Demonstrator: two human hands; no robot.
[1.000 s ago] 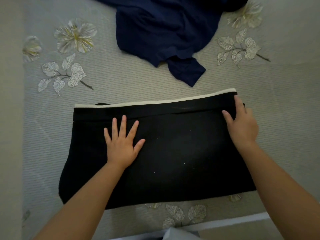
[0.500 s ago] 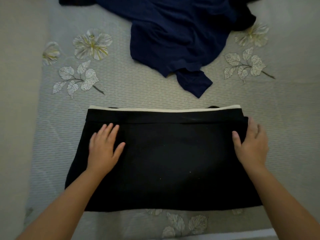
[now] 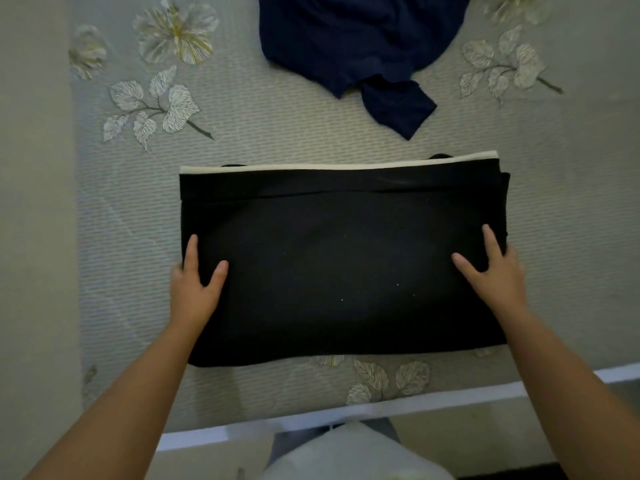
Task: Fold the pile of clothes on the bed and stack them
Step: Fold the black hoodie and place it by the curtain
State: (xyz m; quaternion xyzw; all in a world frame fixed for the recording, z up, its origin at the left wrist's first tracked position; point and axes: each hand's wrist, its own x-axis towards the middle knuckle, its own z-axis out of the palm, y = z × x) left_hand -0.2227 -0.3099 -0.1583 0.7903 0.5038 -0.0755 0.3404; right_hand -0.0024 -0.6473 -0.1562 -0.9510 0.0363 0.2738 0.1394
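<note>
Black garment: flat at bed centre, white edge at 12 o'clock. Left hand, right hand: slid outward from mid-cloth to 9 and 3 o'clock edges, fingers curling around them. Next fold judged imminent. Navy garment: unfolded at 12 o'clock.

I see a black garment with a cream edge folded flat on the bed (wide rectangle); beyond it lies a crumpled navy garment.
</note>
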